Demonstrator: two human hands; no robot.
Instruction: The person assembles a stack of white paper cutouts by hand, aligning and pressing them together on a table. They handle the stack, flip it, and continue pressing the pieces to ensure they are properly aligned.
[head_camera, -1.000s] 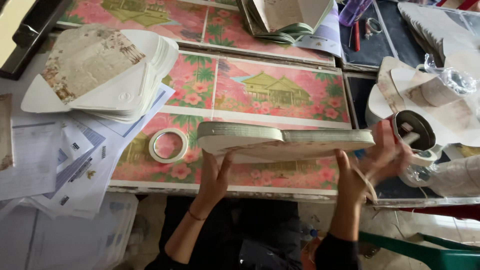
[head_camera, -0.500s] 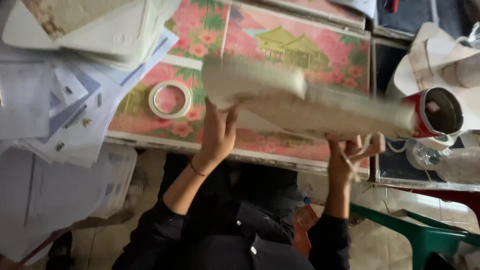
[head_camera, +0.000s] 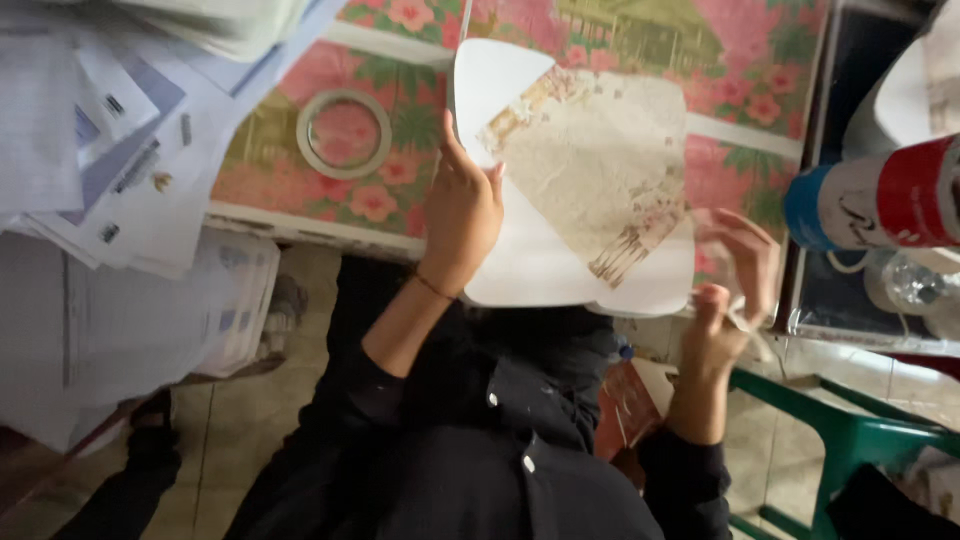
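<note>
My left hand (head_camera: 460, 215) grips the left edge of a stack of white cards (head_camera: 560, 260). The top card shows a beige patterned triangular flap. The stack lies face-up over the near edge of the table with the floral cloth (head_camera: 400, 200), partly above my lap. At the stack's right edge is my right hand (head_camera: 735, 285), fingers spread; a thin white strip hangs by them. Whether those fingers grip the stack is unclear.
A ring of clear tape (head_camera: 343, 133) lies on the cloth left of my left hand. Loose papers (head_camera: 90, 130) pile up at the left, with more sheets (head_camera: 130, 320) below them. A red, white and blue cylinder (head_camera: 880, 200) lies at the right above a green plastic chair (head_camera: 850, 430).
The stack was held edge-on across the table by both hands; it now faces up and is closer to my body. The view has tilted down toward my lap.
</note>
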